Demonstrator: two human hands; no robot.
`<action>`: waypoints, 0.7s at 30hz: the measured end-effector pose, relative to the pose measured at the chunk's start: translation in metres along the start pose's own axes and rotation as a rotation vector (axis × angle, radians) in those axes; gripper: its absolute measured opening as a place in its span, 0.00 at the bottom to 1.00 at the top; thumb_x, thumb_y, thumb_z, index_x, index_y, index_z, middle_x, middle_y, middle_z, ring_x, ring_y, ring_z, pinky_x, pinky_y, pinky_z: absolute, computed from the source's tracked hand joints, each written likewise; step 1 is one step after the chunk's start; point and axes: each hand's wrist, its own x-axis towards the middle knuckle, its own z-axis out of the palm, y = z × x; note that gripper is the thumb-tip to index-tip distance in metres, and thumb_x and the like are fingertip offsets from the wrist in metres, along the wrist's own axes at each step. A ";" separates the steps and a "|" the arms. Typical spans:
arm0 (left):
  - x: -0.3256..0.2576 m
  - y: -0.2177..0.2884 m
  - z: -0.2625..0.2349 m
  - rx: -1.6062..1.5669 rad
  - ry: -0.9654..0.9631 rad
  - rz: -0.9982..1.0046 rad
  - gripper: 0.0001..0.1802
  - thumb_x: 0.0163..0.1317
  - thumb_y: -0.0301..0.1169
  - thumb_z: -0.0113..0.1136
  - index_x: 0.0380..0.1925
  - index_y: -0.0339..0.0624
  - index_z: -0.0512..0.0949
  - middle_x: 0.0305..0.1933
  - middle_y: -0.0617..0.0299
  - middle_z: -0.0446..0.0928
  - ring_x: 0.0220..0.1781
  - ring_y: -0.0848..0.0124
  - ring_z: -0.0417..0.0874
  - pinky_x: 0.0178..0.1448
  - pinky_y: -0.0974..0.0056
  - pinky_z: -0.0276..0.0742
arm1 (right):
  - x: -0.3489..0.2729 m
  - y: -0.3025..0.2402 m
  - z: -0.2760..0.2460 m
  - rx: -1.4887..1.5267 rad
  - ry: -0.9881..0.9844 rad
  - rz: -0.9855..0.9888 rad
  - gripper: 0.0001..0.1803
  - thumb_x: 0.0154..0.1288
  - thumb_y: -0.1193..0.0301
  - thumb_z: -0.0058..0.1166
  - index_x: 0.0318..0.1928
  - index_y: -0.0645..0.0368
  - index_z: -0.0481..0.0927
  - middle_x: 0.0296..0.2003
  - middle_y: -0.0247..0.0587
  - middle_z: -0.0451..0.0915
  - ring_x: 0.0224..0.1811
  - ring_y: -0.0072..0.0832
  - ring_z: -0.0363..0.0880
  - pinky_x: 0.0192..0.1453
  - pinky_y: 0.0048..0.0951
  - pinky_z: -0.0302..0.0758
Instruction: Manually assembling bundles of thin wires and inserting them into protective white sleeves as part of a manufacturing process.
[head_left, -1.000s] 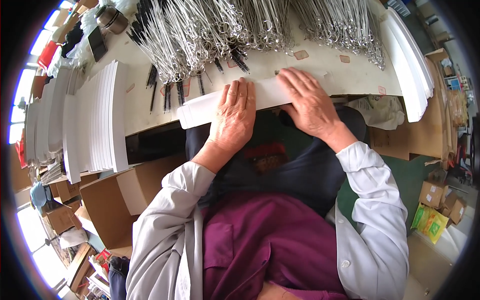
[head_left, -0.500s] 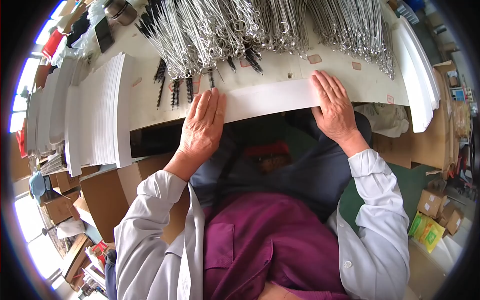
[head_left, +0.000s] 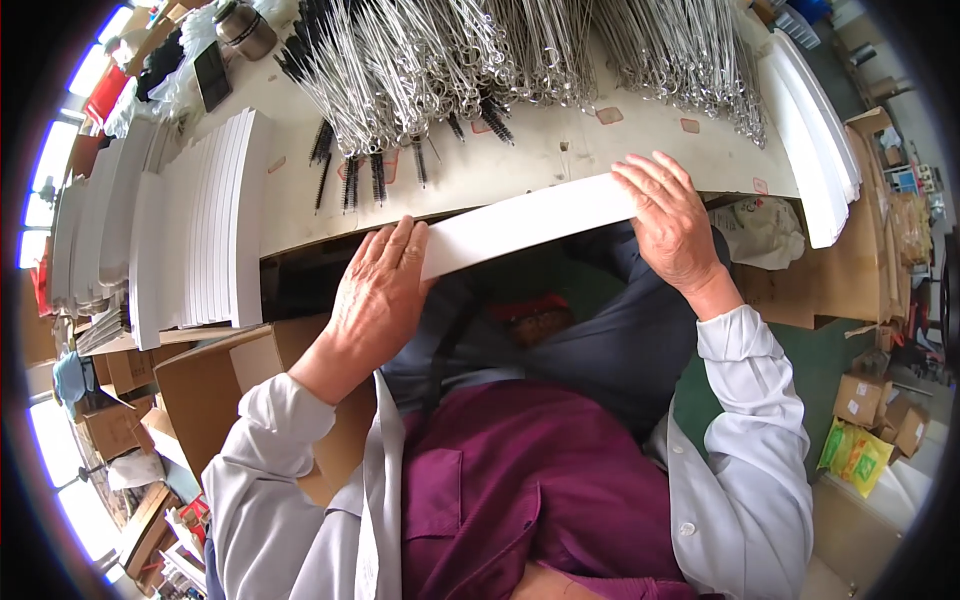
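Note:
A long white flat card strip lies along the near edge of the worktable, overhanging it. My left hand grips its left end, fingers on top. Over the strip's right end lies my right hand, with the fingers spread on the table edge. Behind the strip, heaps of metal wire brushes with black bristle tips cover the table.
Stacks of white flat cards stand on edge at the left, and another white stack lies at the table's right end. An open cardboard box sits below left. Small boxes and a yellow-green packet are on the floor right.
My hands have slid apart along the white strip, the left going left and down, the right going right. The strip has come toward me to the table's near edge.

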 end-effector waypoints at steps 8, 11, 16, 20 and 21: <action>0.038 0.030 0.000 -0.458 -0.282 -0.091 0.40 0.57 0.38 0.74 0.66 0.30 0.70 0.58 0.37 0.80 0.60 0.42 0.81 0.65 0.49 0.77 | 0.031 -0.077 0.027 0.218 -0.013 -0.176 0.20 0.63 0.73 0.58 0.55 0.65 0.84 0.55 0.46 0.84 0.64 0.42 0.79 0.77 0.51 0.70; 0.045 0.028 0.017 -0.466 -0.307 -0.156 0.34 0.54 0.39 0.76 0.57 0.34 0.75 0.48 0.42 0.83 0.51 0.44 0.85 0.57 0.49 0.81 | 0.034 -0.094 0.031 0.282 -0.012 -0.181 0.23 0.62 0.72 0.62 0.57 0.65 0.83 0.58 0.48 0.82 0.65 0.43 0.78 0.76 0.51 0.70; 0.023 0.026 0.019 -0.412 -0.135 -0.258 0.33 0.51 0.37 0.78 0.55 0.36 0.75 0.46 0.46 0.83 0.48 0.47 0.87 0.52 0.51 0.84 | 0.008 -0.100 0.023 0.491 0.256 0.273 0.27 0.59 0.74 0.72 0.59 0.64 0.81 0.53 0.50 0.81 0.54 0.47 0.82 0.58 0.44 0.79; 0.014 0.039 0.027 -0.409 -0.095 -0.285 0.36 0.49 0.36 0.80 0.56 0.35 0.75 0.46 0.47 0.83 0.47 0.48 0.87 0.49 0.53 0.85 | -0.005 -0.126 0.040 0.624 0.228 0.343 0.25 0.62 0.75 0.71 0.59 0.66 0.81 0.41 0.49 0.85 0.38 0.44 0.86 0.42 0.38 0.83; 0.013 0.041 0.031 -0.413 -0.100 -0.285 0.36 0.49 0.36 0.80 0.56 0.35 0.75 0.46 0.47 0.83 0.47 0.48 0.87 0.49 0.53 0.85 | -0.008 -0.131 0.044 0.643 0.247 0.362 0.25 0.62 0.75 0.70 0.60 0.66 0.81 0.40 0.49 0.85 0.37 0.42 0.86 0.41 0.38 0.83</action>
